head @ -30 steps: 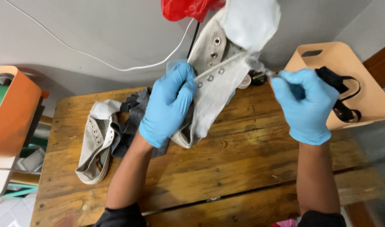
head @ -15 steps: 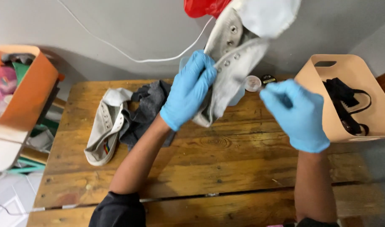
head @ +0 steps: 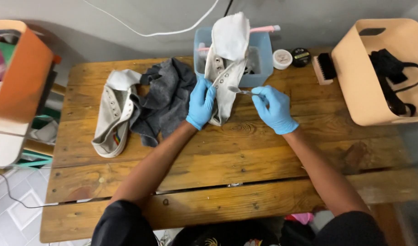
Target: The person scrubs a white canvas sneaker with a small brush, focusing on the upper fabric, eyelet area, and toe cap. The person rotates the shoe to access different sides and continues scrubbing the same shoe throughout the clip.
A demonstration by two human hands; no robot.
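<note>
white shoe [head: 225,68], left hand [head: 201,102] gripping

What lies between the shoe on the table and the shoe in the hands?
A crumpled grey cloth lies between the flat shoe and the held shoe, overlapping the flat one, as the head view shows.

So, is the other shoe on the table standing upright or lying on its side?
On its side. The grey shoe lies flat on the wooden table, eyelets facing up, partly under the dark grey cloth.
</note>
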